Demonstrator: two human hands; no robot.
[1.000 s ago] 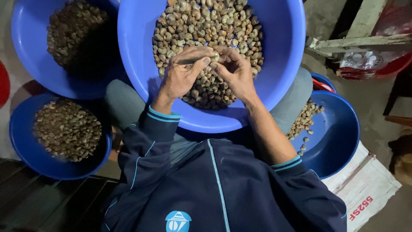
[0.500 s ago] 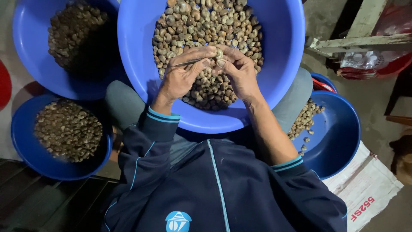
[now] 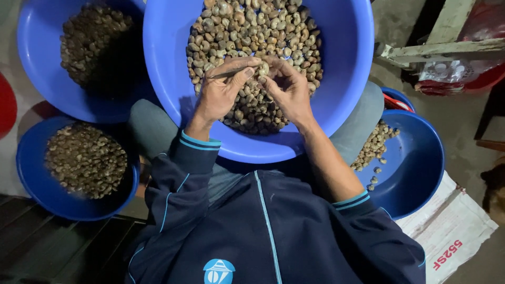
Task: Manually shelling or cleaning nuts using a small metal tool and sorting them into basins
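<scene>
Blue basins of nuts flank the big basin under both hands.

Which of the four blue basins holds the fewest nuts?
The blue basin at the right, beside the person's knee: only a small scatter of pale nuts along its left side, while the other three hold full heaps.

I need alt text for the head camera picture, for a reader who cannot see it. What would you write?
Seen from above, a seated person's left hand holds a thin metal pick against one nut pinched by the right hand, over a big blue basin of nuts. Three smaller blue bowls of nuts sit around it.
</scene>
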